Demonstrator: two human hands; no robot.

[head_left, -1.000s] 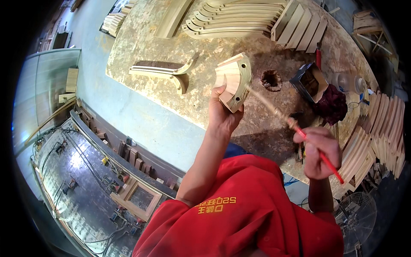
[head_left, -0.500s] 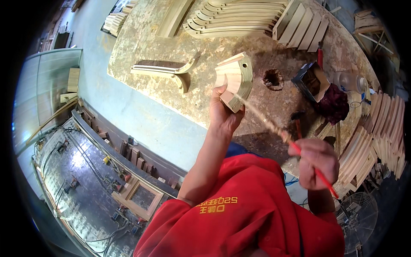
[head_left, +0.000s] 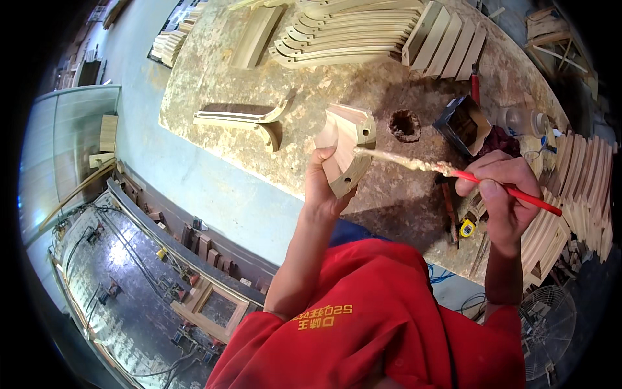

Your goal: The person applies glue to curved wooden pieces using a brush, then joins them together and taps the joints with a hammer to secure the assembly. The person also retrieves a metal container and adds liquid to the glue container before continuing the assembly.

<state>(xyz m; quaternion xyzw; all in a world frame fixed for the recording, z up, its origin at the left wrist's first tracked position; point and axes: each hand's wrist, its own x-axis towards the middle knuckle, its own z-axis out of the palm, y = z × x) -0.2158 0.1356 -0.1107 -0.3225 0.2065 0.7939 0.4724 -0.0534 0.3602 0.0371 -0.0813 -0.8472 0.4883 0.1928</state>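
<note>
My left hand (head_left: 328, 189) is closed around the lower end of a curved wooden block (head_left: 345, 144), its thumb on the hollow face. Two dark round holes show in the block's end face, which is turned to the right. Between my right thumb and fingers (head_left: 502, 194) lies a thin red-handled brush (head_left: 414, 162). Its front half is crusted with a pale, lumpy coating, and its tip is at the block's end face, between the holes. Whether the tip touches the wood I cannot tell. Just beyond stands a round, brown-crusted pot (head_left: 405, 126) with a dark inside.
On the worktable (head_left: 259, 159) are two curved wooden pieces (head_left: 243, 120), stacked curved rails (head_left: 350, 35) and flat slats (head_left: 447, 45). To the right are a dark open box (head_left: 462, 126), clear jar (head_left: 518, 120), hammer (head_left: 448, 206), yellow tape measure (head_left: 467, 227) and piled wooden strips (head_left: 576, 194).
The block has turned so its end face with both holes shows, and sits slightly lower. My right hand has risen to the right, bringing the brush closer to level. The tape measure has come into sight.
</note>
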